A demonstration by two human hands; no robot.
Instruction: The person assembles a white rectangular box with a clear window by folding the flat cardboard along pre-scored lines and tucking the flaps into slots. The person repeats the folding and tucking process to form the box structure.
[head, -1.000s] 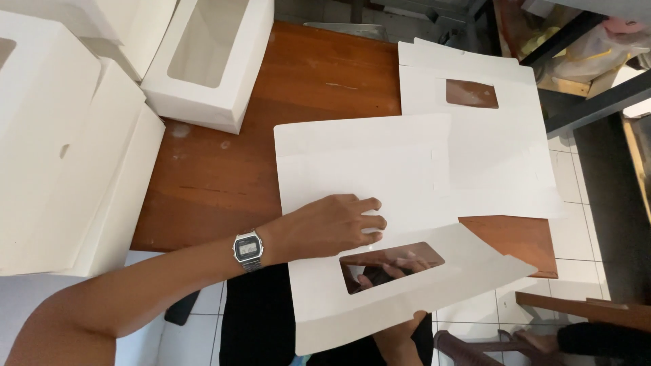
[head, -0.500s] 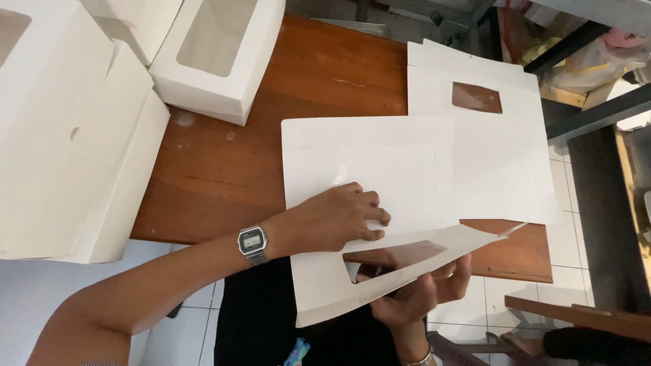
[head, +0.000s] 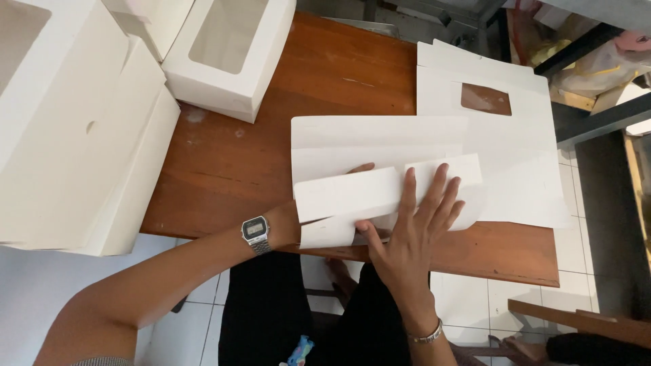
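Note:
A flat white cardboard box blank (head: 380, 146) lies on the brown wooden table (head: 224, 169), its near panel folded up and over. My right hand (head: 413, 230) presses flat with spread fingers on that folded panel near the table's front edge. My left hand (head: 288, 220), with a wristwatch (head: 255, 232) on its wrist, is tucked under the folded flap; only its fingertips show past the flap's far edge. Both hands are on the same blank.
A stack of flat white blanks with a window cut-out (head: 485, 102) lies at the right. Assembled white window boxes (head: 227, 51) stand at the back left, and large ones (head: 68, 135) fill the left side. White floor tiles (head: 468, 305) show below the table's edge.
The near windowed panel, which hung over the table's edge, has been folded up over the blank. My right hand came up from underneath and now presses on top of it.

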